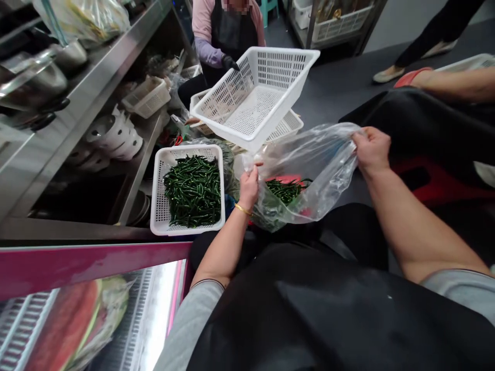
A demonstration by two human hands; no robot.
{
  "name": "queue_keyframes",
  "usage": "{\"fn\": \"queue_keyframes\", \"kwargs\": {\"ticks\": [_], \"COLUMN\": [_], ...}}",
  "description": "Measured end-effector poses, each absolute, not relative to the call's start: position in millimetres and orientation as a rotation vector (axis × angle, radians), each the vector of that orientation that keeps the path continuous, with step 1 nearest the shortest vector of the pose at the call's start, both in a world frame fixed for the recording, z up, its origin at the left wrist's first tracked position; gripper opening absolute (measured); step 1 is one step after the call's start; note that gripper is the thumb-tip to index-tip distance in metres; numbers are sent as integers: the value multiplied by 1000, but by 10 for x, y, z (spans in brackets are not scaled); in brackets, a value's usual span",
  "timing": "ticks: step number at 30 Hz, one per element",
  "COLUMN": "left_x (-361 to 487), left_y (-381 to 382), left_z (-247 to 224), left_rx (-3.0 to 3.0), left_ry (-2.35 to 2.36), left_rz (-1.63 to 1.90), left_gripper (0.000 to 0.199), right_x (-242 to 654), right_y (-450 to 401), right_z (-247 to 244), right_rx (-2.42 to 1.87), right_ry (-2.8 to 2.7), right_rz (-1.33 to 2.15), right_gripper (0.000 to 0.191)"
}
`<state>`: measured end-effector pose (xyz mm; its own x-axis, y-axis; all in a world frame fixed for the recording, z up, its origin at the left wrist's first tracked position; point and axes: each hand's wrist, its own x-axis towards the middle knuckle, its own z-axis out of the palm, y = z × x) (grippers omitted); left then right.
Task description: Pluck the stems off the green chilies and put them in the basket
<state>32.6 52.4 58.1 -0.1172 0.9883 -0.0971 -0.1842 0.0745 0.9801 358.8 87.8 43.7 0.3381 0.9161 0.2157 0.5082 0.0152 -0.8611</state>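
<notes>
A clear plastic bag (328, 180) is stretched between my two hands, its mouth held wide. My left hand (249, 186) pinches one side of the rim, and my right hand (372, 149) is closed on the other side, held higher. Green chilies (286, 190) show at the bag's lower part; whether they lie inside it or behind the film, I cannot tell. Left of my left hand stands a white perforated basket (158, 216) with a heap of green chilies (193, 190) in it. Just beyond the bag, a large white basket (255, 111) is tilted, with nothing in it.
A person in a dark apron (232, 31) sits opposite, a gloved hand (231, 63) at the tilted basket. Steel shelving (127, 51) with pots runs along the left. A lit display case (147, 309) holds cut watermelon (65, 319). Another person's arm (452, 85) is at right.
</notes>
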Motion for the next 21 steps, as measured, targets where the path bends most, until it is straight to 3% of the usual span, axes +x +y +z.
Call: {"fn": "queue_keyframes", "kwargs": {"ticks": [5,7,9,11,14,17,21], "left_x": [134,-41,-139,-102,131,243,-133], "left_y": [685,570,356,108,-133,-34,428], "left_z": [739,723,746,809,830,613,327], "left_rx": [1228,1468,1686,1879,2301,2613,2441], "left_ry": [1318,1513,1783,1975,1790,1565,1952], "left_rz": [982,785,765,926,951,494,-63], "left_gripper": [29,31,36,43,49,48,53], "right_x": [3364,3050,2716,2491,2513,2831,3061], "right_y": [501,222,20,-54,-54,-158,-344], "right_z": [790,936,975,832,330,-155,-317], "right_rx": [-2074,-1867,-1564,-1366,-1603,-1896,-2051], "right_ry": [-1846,-2019,-2204,-2403,-2507,-2559,-2568], "right_rz": [296,90,97,202,306,471,591], "right_gripper": [54,63,54,53,78,85,68]}}
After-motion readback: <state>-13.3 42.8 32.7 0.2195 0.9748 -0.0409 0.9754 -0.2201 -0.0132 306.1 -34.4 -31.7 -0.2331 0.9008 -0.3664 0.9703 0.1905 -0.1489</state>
